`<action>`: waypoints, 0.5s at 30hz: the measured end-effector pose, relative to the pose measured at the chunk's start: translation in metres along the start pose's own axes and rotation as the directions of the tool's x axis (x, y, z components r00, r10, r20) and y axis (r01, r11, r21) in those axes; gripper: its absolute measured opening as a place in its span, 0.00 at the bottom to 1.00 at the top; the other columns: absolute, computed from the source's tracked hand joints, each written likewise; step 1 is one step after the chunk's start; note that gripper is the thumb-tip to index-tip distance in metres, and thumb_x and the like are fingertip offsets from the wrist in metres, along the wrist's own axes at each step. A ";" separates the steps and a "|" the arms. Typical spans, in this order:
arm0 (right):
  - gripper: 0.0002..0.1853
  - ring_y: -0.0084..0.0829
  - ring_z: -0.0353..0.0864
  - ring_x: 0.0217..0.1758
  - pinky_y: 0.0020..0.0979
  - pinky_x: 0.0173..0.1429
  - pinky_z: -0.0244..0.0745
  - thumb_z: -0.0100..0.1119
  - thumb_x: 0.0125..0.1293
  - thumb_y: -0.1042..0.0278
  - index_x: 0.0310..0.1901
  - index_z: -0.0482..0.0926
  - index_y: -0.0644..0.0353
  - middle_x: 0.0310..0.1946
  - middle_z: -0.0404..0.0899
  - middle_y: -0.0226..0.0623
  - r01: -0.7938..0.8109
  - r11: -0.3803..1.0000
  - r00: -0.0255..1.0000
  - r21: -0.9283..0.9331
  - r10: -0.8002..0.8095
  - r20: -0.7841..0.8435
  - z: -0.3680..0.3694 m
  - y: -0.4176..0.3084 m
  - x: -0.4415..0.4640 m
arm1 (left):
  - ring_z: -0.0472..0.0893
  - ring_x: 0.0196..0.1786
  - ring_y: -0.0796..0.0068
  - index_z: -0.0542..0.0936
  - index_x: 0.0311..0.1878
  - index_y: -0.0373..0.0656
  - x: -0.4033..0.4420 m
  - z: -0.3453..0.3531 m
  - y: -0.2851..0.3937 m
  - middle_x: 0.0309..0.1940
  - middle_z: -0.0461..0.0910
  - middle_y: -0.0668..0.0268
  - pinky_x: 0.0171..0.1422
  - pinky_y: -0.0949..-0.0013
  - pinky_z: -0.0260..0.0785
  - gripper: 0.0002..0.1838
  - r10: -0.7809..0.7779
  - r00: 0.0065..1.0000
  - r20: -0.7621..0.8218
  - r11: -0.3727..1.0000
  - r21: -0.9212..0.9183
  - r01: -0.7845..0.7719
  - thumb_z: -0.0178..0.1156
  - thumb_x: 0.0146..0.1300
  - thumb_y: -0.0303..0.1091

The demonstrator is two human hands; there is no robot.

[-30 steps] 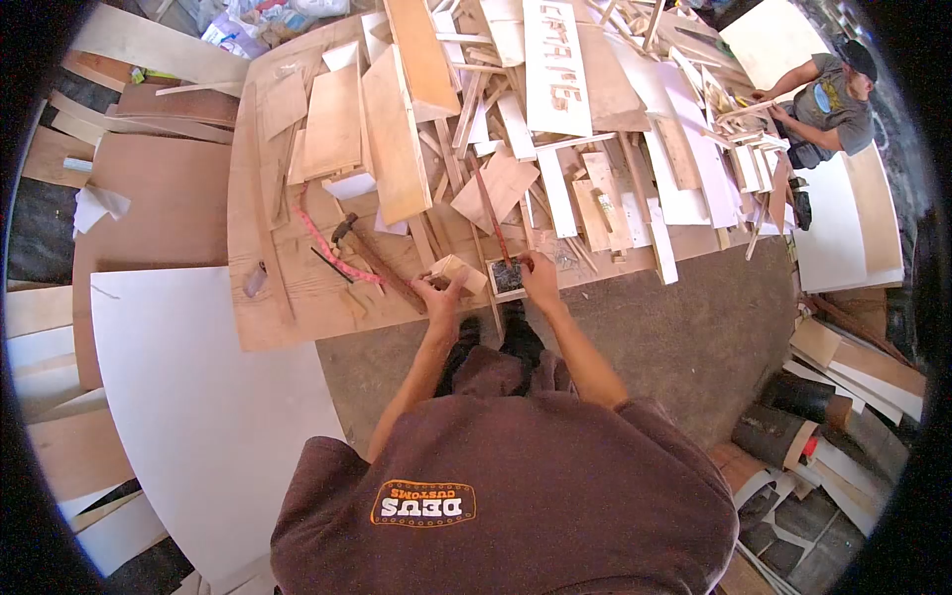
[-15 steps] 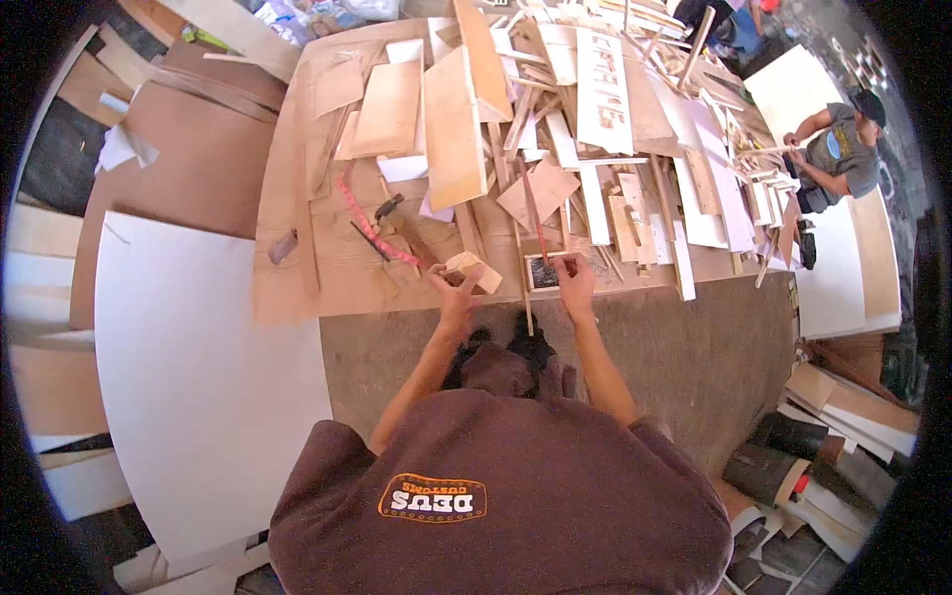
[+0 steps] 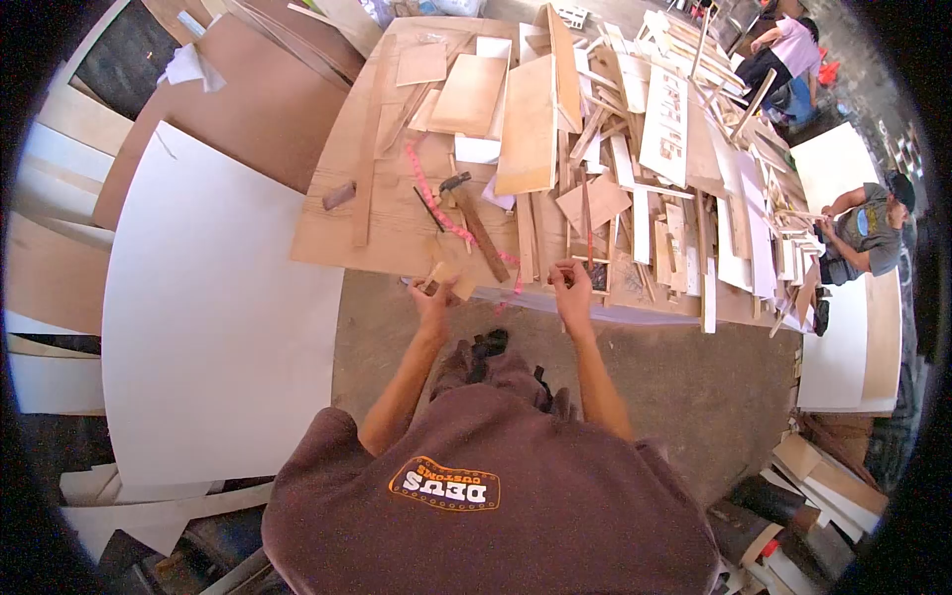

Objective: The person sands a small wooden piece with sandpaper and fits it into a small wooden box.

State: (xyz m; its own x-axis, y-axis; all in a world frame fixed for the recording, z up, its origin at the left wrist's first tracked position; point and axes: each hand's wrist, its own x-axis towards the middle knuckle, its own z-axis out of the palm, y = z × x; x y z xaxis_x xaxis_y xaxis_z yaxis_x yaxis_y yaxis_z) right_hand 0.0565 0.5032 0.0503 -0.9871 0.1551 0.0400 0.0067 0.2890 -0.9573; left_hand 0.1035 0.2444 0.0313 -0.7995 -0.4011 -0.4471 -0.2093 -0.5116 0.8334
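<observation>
My left hand point(image 3: 430, 305) is closed around a small pale wooden piece point(image 3: 456, 280), held near the front edge of the table. To its right, my right hand point(image 3: 571, 290) has thumb and fingers pinched together; anything between them is too small to make out. Just right of those fingers lies a small wood-framed tray point(image 3: 599, 290) with dark contents. A hammer point(image 3: 480, 234) with a wooden handle rests on the table beyond my hands. Beside it curls a pink measuring tape point(image 3: 424, 180).
Boards and offcuts point(image 3: 615, 203) pile up across the table's point(image 3: 332, 233) right half. A large white sheet point(image 3: 218, 327) lies at left. Two people are beyond the table: one in a grey shirt point(image 3: 875, 230) at right, another in pink point(image 3: 790, 50) farther back.
My view has swung, so the table appears shifted right. My right hand has moved from the small tray's right side to its left. The wooden piece stays in my left hand, now tilted differently.
</observation>
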 end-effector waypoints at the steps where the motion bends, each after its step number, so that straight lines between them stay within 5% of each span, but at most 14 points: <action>1: 0.08 0.25 0.80 0.35 0.30 0.44 0.76 0.60 0.70 0.68 0.42 0.77 0.65 0.28 0.80 0.34 -0.032 0.999 0.999 0.036 0.032 0.001 0.005 -0.004 -0.008 | 0.73 0.41 0.73 0.55 0.61 0.45 -0.007 -0.006 0.005 0.46 0.68 0.64 0.43 0.68 0.71 0.46 0.001 1.000 -0.001 1.000 0.010 -0.001 0.79 0.48 0.41; 5: 0.07 0.25 0.81 0.37 0.29 0.47 0.76 0.60 0.70 0.70 0.43 0.78 0.65 0.32 0.83 0.35 -0.043 0.978 0.999 0.205 0.036 0.038 0.022 -0.008 -0.051 | 0.72 0.48 0.70 0.53 0.61 0.46 -0.029 -0.034 0.016 0.49 0.67 0.60 0.47 0.65 0.70 0.46 -0.051 0.999 -0.004 0.990 0.131 0.051 0.78 0.49 0.43; 11: 0.07 0.21 0.80 0.37 0.23 0.45 0.75 0.61 0.69 0.72 0.43 0.84 0.66 0.34 0.84 0.32 0.004 0.991 0.994 0.137 0.011 -0.106 0.054 -0.001 -0.109 | 0.70 0.54 0.67 0.53 0.62 0.46 -0.032 -0.059 0.037 0.54 0.66 0.58 0.52 0.61 0.70 0.46 -0.105 0.991 0.086 0.945 0.319 0.072 0.77 0.51 0.45; 15: 0.06 0.19 0.79 0.36 0.22 0.44 0.74 0.65 0.66 0.74 0.42 0.84 0.66 0.33 0.84 0.30 -0.170 0.944 0.976 0.283 0.201 -0.082 0.076 0.001 -0.131 | 0.72 0.52 0.65 0.53 0.62 0.46 -0.011 -0.076 0.041 0.54 0.65 0.58 0.50 0.59 0.73 0.46 -0.051 0.992 0.116 0.953 0.304 0.013 0.77 0.51 0.44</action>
State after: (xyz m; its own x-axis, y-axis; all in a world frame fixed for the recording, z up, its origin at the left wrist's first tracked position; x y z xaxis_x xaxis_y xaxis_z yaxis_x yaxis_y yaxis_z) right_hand 0.1741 0.4115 0.0228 -0.9491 0.2870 -0.1298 0.1292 -0.0214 -0.9914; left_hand 0.1465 0.1699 0.0454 -0.8479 -0.2834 -0.4481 -0.3812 -0.2617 0.8867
